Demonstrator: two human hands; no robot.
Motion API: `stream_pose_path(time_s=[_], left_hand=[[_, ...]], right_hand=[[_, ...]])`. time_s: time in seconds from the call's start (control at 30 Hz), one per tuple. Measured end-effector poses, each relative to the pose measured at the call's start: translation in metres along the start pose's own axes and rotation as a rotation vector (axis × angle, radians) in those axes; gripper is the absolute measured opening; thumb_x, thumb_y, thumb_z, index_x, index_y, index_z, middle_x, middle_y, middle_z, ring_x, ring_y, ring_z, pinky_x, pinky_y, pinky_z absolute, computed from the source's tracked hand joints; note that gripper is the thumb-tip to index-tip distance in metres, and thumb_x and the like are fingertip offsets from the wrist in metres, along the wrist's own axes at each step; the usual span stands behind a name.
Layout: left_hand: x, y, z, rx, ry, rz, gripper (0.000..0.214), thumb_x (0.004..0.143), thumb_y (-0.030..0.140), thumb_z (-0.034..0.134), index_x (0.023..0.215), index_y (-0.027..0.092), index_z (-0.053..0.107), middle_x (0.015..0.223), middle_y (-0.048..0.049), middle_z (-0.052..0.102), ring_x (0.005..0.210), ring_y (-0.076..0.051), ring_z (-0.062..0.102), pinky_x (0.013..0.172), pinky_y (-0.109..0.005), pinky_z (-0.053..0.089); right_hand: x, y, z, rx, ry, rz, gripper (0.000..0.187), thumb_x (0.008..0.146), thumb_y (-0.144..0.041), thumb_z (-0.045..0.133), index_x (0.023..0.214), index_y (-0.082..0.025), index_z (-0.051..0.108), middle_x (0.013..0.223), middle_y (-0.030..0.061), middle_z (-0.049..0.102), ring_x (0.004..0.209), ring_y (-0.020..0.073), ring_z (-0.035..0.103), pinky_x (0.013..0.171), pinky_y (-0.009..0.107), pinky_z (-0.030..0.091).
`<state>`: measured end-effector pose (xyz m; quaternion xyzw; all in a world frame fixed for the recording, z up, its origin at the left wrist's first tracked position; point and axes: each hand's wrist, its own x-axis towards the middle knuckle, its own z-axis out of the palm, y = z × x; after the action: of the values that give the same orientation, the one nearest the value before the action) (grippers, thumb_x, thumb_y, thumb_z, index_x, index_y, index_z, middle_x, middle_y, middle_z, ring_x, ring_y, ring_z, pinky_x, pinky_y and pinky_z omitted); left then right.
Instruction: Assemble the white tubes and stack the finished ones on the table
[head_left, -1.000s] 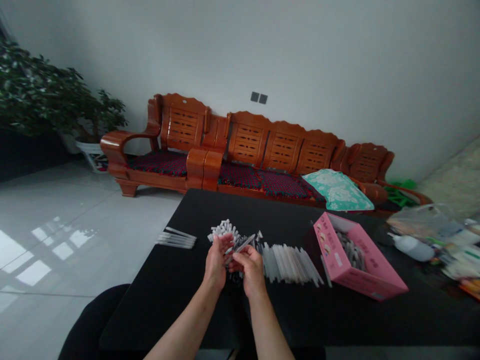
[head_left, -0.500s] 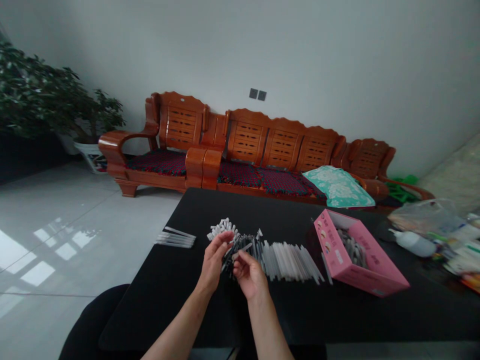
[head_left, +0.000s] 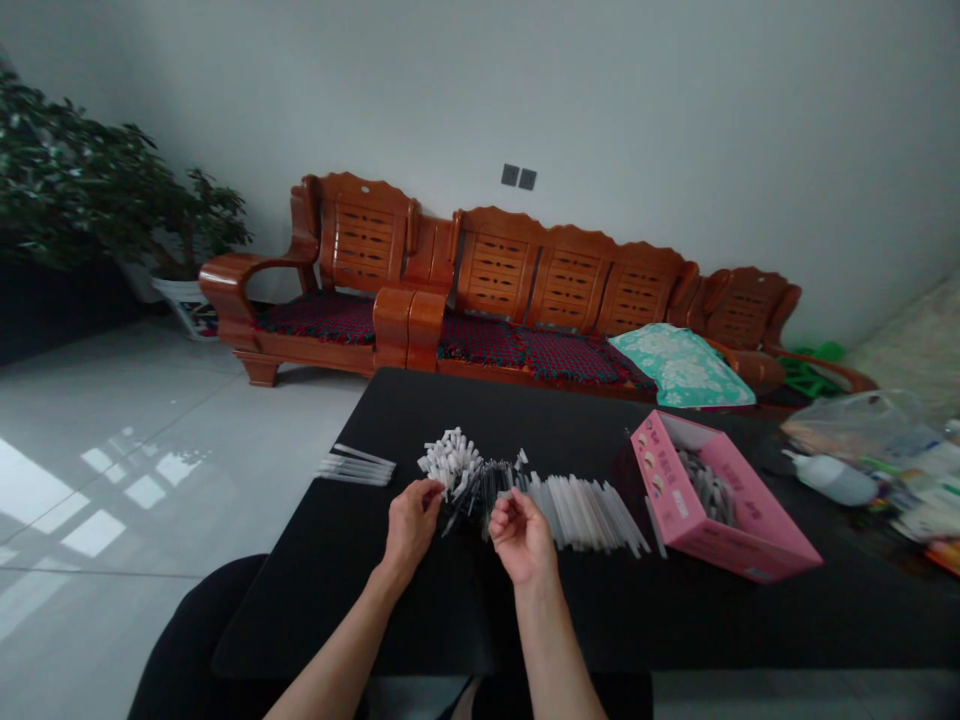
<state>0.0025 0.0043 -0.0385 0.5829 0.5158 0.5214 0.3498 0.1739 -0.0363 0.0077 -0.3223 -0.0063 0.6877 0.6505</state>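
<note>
My left hand (head_left: 411, 523) rests on the black table (head_left: 375, 590) with its fingers pinched at the near edge of a heap of small white caps (head_left: 450, 458). My right hand (head_left: 519, 532) is curled closed just in front of a pile of thin dark pen refills (head_left: 480, 485); what it pinches is too small to make out. To the right of that pile lies a row of clear pen tubes (head_left: 581, 510). A few finished white pens (head_left: 356, 467) lie apart at the table's left edge.
An open pink box (head_left: 720, 505) with more pen parts stands right of the tubes. A white bottle (head_left: 829, 475) and plastic bags (head_left: 862, 425) crowd the far right. Behind the table are wooden sofas (head_left: 480, 290), a green pillow (head_left: 679, 365) and a potted plant (head_left: 90, 190).
My hands were together holding a thin pen piece above the piles. They have parted and dropped, the left to the white caps, the right curled in front of the refills.
</note>
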Motion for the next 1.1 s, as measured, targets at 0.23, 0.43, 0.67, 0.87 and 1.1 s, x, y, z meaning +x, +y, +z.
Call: stream_pose_path(time_s=[0.23, 0.43, 0.67, 0.87, 1.1], left_hand=[[-0.002, -0.008, -0.002, 0.016, -0.1, -0.04, 0.007, 0.065, 0.018, 0.073, 0.068, 0.024, 0.075, 0.069, -0.0037, 0.065, 0.064, -0.019, 0.056, 0.069, -0.027, 0.04], [-0.001, -0.006, 0.005, 0.091, -0.108, -0.059, 0.006, 0.063, 0.023, 0.078, 0.065, 0.025, 0.073, 0.066, -0.0028, 0.062, 0.066, -0.019, 0.057, 0.066, -0.025, 0.037], [0.002, 0.002, 0.006, -0.065, -0.059, -0.175, 0.012, 0.065, 0.028, 0.077, 0.061, 0.019, 0.07, 0.059, -0.0021, 0.062, 0.058, -0.017, 0.057, 0.058, -0.024, 0.038], [-0.004, 0.023, -0.003, -0.844, -0.144, -0.583, 0.017, 0.066, 0.02, 0.077, 0.079, 0.011, 0.071, 0.072, -0.0065, 0.071, 0.059, -0.012, 0.063, 0.059, -0.021, 0.051], [-0.013, 0.047, -0.009, -0.981, -0.198, -0.628, 0.012, 0.068, 0.012, 0.075, 0.078, 0.01, 0.068, 0.074, -0.0086, 0.072, 0.061, -0.012, 0.067, 0.06, -0.02, 0.054]], right_hand=[[0.0, -0.005, -0.013, -0.068, 0.047, -0.042, 0.013, 0.073, -0.015, 0.072, 0.064, -0.015, 0.063, 0.055, -0.0001, 0.067, 0.043, 0.0086, 0.058, 0.041, 0.018, 0.044], [-0.001, -0.002, -0.012, -0.037, 0.099, -0.021, 0.014, 0.075, -0.012, 0.07, 0.062, -0.014, 0.064, 0.053, 0.0011, 0.067, 0.041, 0.0087, 0.057, 0.04, 0.017, 0.044], [-0.002, 0.005, -0.009, -0.053, 0.068, -0.016, 0.013, 0.073, -0.012, 0.072, 0.062, -0.013, 0.065, 0.054, 0.0016, 0.068, 0.04, 0.0092, 0.058, 0.038, 0.017, 0.044], [-0.004, 0.014, -0.001, -0.094, 0.057, -0.031, 0.01, 0.07, -0.013, 0.075, 0.065, -0.013, 0.066, 0.056, 0.0031, 0.07, 0.043, 0.0112, 0.063, 0.04, 0.017, 0.049], [-0.007, 0.027, 0.005, -0.139, -0.029, -0.099, 0.011, 0.067, -0.016, 0.077, 0.069, -0.013, 0.067, 0.058, 0.0032, 0.071, 0.044, 0.0131, 0.063, 0.039, 0.02, 0.05]])
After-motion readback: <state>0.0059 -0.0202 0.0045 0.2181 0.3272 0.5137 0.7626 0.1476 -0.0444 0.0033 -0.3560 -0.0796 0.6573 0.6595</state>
